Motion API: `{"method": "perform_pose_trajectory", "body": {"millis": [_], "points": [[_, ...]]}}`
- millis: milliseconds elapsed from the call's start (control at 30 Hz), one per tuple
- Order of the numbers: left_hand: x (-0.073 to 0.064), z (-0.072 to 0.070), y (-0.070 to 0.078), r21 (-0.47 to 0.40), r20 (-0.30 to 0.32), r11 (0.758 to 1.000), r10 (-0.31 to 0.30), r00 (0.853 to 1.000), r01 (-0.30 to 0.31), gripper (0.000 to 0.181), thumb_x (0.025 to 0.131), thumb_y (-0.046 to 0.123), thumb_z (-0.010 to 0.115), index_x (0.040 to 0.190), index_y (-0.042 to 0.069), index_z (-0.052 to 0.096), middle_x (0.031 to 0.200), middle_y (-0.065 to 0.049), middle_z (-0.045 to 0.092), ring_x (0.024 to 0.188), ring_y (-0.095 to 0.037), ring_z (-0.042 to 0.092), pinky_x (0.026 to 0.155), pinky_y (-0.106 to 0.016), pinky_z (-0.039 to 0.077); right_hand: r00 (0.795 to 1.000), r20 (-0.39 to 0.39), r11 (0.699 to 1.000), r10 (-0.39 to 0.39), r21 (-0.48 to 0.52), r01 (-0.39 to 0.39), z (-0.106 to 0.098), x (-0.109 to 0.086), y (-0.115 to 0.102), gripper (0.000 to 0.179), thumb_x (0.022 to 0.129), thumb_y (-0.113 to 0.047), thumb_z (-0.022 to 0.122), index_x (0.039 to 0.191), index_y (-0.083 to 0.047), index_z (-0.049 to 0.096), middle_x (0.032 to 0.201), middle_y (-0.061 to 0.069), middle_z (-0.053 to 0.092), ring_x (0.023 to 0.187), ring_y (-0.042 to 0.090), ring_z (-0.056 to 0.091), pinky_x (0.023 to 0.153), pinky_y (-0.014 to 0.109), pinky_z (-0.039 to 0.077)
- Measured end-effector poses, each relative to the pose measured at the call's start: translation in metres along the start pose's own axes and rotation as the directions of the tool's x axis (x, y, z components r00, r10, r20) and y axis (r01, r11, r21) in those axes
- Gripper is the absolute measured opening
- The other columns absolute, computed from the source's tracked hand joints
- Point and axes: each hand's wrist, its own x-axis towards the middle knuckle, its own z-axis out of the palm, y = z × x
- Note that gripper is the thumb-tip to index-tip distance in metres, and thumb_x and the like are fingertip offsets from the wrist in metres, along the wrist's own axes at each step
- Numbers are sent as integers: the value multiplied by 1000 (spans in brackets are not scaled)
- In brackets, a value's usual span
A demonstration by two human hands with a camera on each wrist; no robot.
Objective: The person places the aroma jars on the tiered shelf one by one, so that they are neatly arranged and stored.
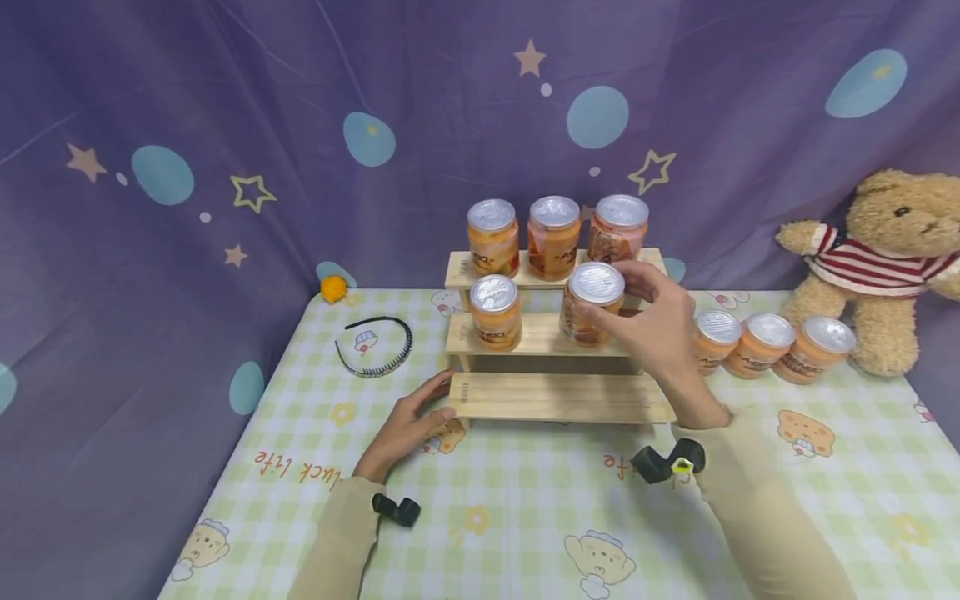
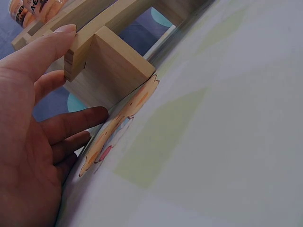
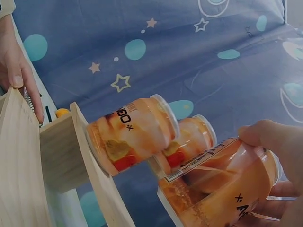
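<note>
Cans (image 1: pixel 497 323) orange, lids (image 1: pixel 495 293) silver; tablecloth (image 1: pixel 525 475) green-white check; curtain (image 1: pixel 450 67) purple, starred; teddy (image 1: pixel 885 271) tan.

Head view: moderately bright, diffuse light; glare on can lids (image 1: pixel 493 293), soft shadow on desk (image 1: pixel 633 521) beside right sleeve (image 1: pixel 765 517). Left wrist view: dimmer, fingers (image 2: pixel 71 125) shaded. Right wrist view: subdued, slightly soft detail.

I see the right hand (image 3: pixel 286 146) gripping an orange can (image 3: pixel 220 189) between thumb and fingers, a second can (image 3: pixel 132 135) standing on a wooden shelf (image 3: pixel 108 191), a third can (image 3: pixel 191 142) partly hidden behind, and the left hand (image 3: pixel 16 64) touching a wooden board (image 3: pixel 19 161), all before a blue star-patterned curtain (image 3: pixel 175 47).
</note>
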Motion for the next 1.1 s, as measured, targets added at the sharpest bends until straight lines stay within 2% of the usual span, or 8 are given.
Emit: {"method": "perform_pose_trajectory", "body": {"millis": [167,400,500,767,900,1100], "points": [[1,1,0,3,0,1000,15,1000,-15,65,96,15,67,155,16,40,149,-18,53,145,-38,43,124,-61,18,999,7,999,-42,33,42,12,5,3,58,69,-14,93,119,-2,67,112,17,74,93,-3,65,65,11,54],[1,0,-2,4,6,1000,29,1000,-29,63,96,16,67,153,20,43,145,-14,58,143,-34,46,124,-60,20,998,15,998,-65,2,65,26,7,9,59,68,-15,93,119,-2,67,110,19,75,101,24,71,62,9,52],[1,0,-3,4,5,999,38,999,-38,62,96,17,67,153,19,43,145,-14,59,143,-34,47,124,-61,19,998,22,999,-52,-7,52,31,7,11,58,69,-17,93,119,-2,68,111,19,75,104,30,72,63,7,51],[1,1,-1,4,7,999,35,999,-35,63,96,18,67,153,18,42,145,-14,59,144,-34,46,124,-61,19,998,39,999,-39,-18,39,39,6,17,59,68,-18,93,119,-2,67,113,20,74,106,31,72,67,19,56],[0,1,0,16,5,1000,21,1000,-21,63,96,21,67,154,20,42,146,-13,58,144,-34,46,124,-61,19,999,40,999,-32,-15,32,41,4,20,59,68,-18,93,119,-2,67,111,20,74,105,32,71,65,14,53],[1,0,1,18,6,999,34,999,-34,63,96,20,67,154,18,42,145,-14,58,144,-35,46,124,-61,20,998,43,999,-37,-25,38,42,5,22,58,69,-17,92,118,-1,67,111,21,74,105,34,71,63,8,49]]}}
